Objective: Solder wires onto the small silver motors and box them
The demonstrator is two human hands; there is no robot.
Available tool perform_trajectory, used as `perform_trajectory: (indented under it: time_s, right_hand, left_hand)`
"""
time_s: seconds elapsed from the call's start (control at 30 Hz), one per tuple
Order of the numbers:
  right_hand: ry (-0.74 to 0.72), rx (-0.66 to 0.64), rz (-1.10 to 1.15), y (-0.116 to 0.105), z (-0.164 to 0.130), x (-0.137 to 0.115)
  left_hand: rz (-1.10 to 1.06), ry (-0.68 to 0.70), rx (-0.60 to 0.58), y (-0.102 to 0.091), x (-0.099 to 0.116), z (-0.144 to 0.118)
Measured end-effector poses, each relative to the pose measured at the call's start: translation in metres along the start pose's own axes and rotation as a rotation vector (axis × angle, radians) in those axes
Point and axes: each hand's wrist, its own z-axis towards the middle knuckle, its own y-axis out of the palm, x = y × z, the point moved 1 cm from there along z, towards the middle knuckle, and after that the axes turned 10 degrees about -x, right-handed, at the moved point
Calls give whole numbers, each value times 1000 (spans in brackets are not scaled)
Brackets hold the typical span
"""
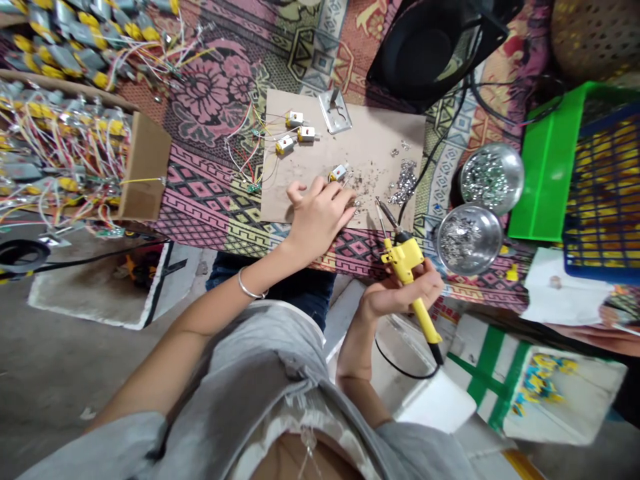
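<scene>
My right hand (425,287) is wrapped round a yellow soldering gun (407,257), its metal tip pointing up over the cardboard sheet's front edge. My left hand (320,217) lies low over the cardboard sheet (305,177). Its thumb and forefinger come together near the tip, and what they pinch is too small to make out. Just beyond those fingers sits a small motor (338,173) with a yellow end. More small motors (307,134) with thin wires lie at the sheet's back left. A clear tray (335,111) holding a dark piece stands beside them.
Loose metal bits (404,181) lie at the sheet's right. Two metal bowls (470,239) of small parts, a green bin (545,167) and a blue basket (603,200) stand right. A black fan (425,50) is behind; a cardboard box (150,167) of wired motors is left.
</scene>
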Motion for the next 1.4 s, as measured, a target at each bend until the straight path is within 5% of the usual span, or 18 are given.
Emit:
perform_trajectory:
  time_s: [0.73, 1.13, 1.4]
  right_hand:
    - [-3, 9, 29, 1, 2, 3]
    - [5, 6, 152, 2, 0, -6]
    - [47, 18, 152, 3, 1, -7]
  left_hand:
    - [17, -45, 21, 0, 4, 6]
    - [24, -48, 75, -2, -8, -20]
    - [2, -90, 32, 2, 10, 0]
